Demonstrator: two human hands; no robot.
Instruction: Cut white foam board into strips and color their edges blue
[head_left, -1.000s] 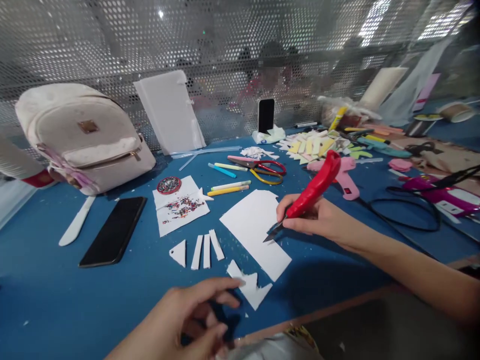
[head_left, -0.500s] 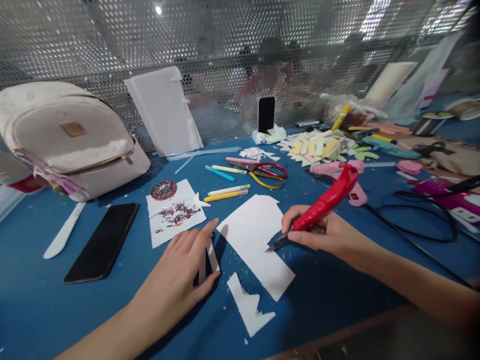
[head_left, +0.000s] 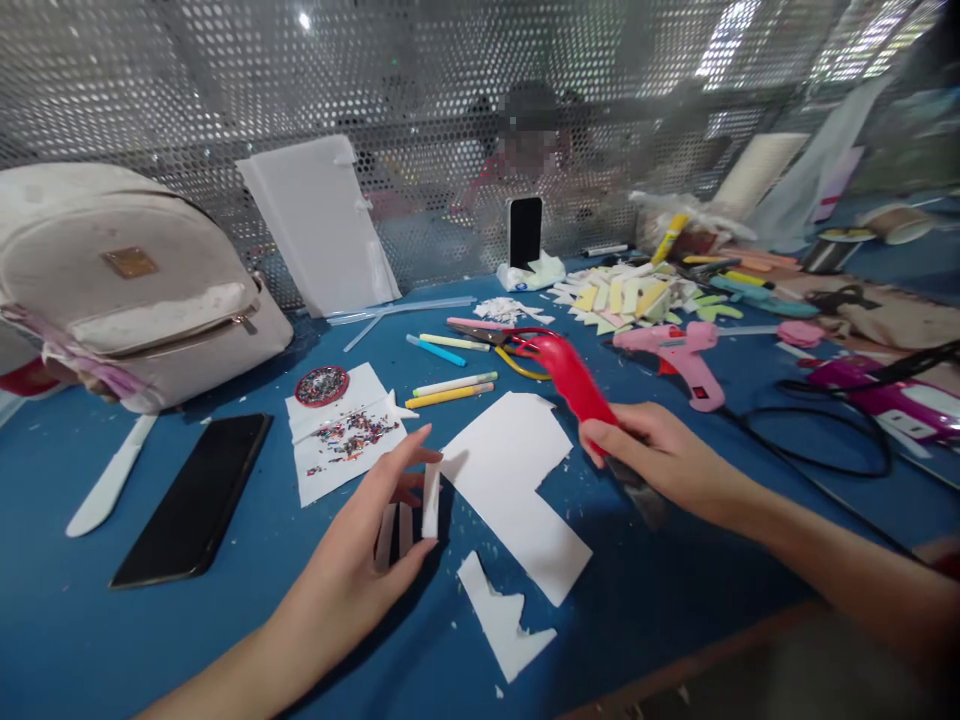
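Note:
Between the thumb and fingers of my left hand point(head_left: 356, 535) is a small white strip point(head_left: 430, 500), tilted up off the blue table; more pale strips show under the palm. My right hand point(head_left: 667, 455) is closed around a red-handled cutter point(head_left: 574, 385). Its dark blade, smeared by motion, now points down and toward me. A white sheet point(head_left: 517, 480) with a corner cut out lies flat between my hands, apart from the blade. Nearer to me is a jagged white offcut point(head_left: 506, 625).
Beyond the sheet lie markers point(head_left: 454, 390) and scissors point(head_left: 525, 350). Sequins point(head_left: 356, 435) sit on white paper at the left, near a black phone point(head_left: 193, 500) and a backpack point(head_left: 142, 290). A pink glue gun point(head_left: 679, 350) with its cord lies right, below piled paper scraps point(head_left: 622, 295).
My right hand has lifted the cutter's blade off the sheet and swung it round toward me. My left hand has raised the white strip more upright.

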